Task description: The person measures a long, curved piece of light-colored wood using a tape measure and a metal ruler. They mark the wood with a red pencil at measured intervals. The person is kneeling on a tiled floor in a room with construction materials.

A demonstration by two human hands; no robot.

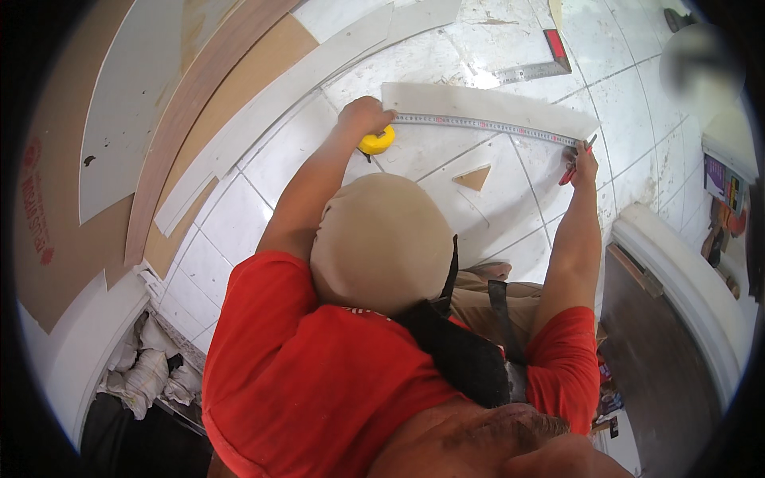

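Observation:
A pale strip of board [486, 105] lies across the tiled floor in front of me. The blade of a yellow tape measure [378, 142] is drawn out along the strip's near edge. My left hand [365, 116] is closed at the strip's left end, with the tape's yellow case just under the fingers. At the right end, my right hand [586, 166] is closed round a slim red tool [568, 170] with a dark tip, perhaps a utility knife. These fingers are beside the far end of the tape blade.
A square [550, 65] with a red handle lies beyond the strip. Between my arms is a small triangular offcut [473, 177]. Long boards [143, 103] lean or lie at the left. A white ledge [677, 271] stands at the right, and stuffed sacks [147, 374] sit at the lower left.

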